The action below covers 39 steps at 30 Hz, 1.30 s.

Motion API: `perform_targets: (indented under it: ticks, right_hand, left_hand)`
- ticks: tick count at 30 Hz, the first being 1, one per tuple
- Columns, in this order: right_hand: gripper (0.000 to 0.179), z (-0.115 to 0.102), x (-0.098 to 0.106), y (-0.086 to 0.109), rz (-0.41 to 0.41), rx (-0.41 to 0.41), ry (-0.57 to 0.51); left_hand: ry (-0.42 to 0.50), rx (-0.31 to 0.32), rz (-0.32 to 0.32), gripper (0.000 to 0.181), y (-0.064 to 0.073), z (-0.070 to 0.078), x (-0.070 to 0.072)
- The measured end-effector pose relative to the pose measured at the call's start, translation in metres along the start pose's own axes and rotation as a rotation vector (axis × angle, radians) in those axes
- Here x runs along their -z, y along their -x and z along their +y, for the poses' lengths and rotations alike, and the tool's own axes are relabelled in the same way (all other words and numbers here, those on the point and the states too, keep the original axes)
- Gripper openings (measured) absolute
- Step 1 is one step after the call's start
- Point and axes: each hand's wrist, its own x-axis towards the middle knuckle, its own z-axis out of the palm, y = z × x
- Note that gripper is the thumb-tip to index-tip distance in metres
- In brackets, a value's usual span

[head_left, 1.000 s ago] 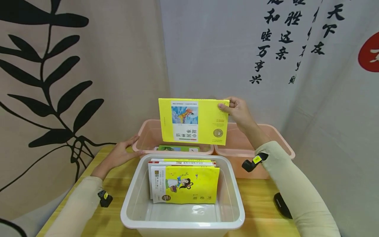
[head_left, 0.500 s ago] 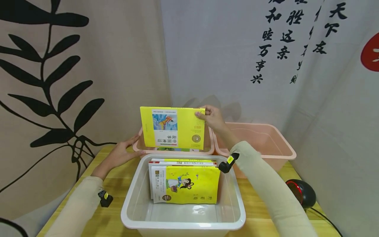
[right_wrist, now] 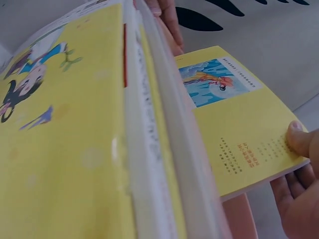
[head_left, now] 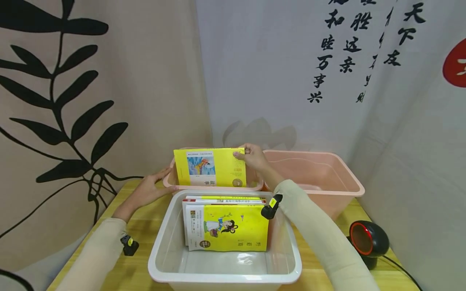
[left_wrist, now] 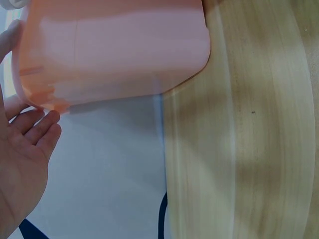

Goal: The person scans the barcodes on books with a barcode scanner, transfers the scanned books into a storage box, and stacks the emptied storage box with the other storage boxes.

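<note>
My right hand (head_left: 256,158) pinches the right end of a yellow book (head_left: 222,163), thumb on the cover; its lower part is inside the left pink bin (head_left: 255,188). The book's cover print is upside down in the head view, with a blue picture on it. My left hand (head_left: 148,190) holds that bin's near left corner, thumb on the front rim, fingers around the left side (left_wrist: 35,129). In front, a white bin (head_left: 160,258) contains several upright books (head_left: 233,230), the foremost yellow with a drawn girl. They fill much of the right wrist view.
A second pink bin (head_left: 313,188) stands right of the first. A black round device (head_left: 369,239) with a red ring and cable sits on the right of the wooden table (head_left: 324,266). Printed curtains (head_left: 255,60) hang behind.
My right hand has moved the yellow book left and then down, so its lower part is now within the left pink bin. The left hand stays at the bin's corner.
</note>
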Motion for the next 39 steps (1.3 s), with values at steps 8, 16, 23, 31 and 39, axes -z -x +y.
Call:
perform_targets:
  ticks: [8,16,23,31,39]
  right_hand:
    - [0.021,0.009,-0.003,0.005,-0.076,-0.024,0.010]
    - [0.019,0.012,-0.005,0.007,-0.140,-0.071,0.075]
    - [0.014,0.011,-0.001,0.007,-0.171,-0.069,0.151]
    - [0.020,0.003,0.010,0.017,-0.216,0.005,0.309]
    - [0.024,-0.003,0.024,0.018,-0.224,-0.045,0.324]
  left_hand:
    - [-0.007,-0.003,-0.007,0.098,0.000,0.000,0.000]
    - [-0.018,0.008,-0.022,0.098,0.002,0.003,0.002]
    - [-0.021,0.002,-0.026,0.098,0.002,0.002,0.002]
    - [-0.016,0.003,-0.020,0.096,0.002,0.002,0.003]
    - [-0.036,0.000,-0.020,0.096,0.002,0.003,0.002]
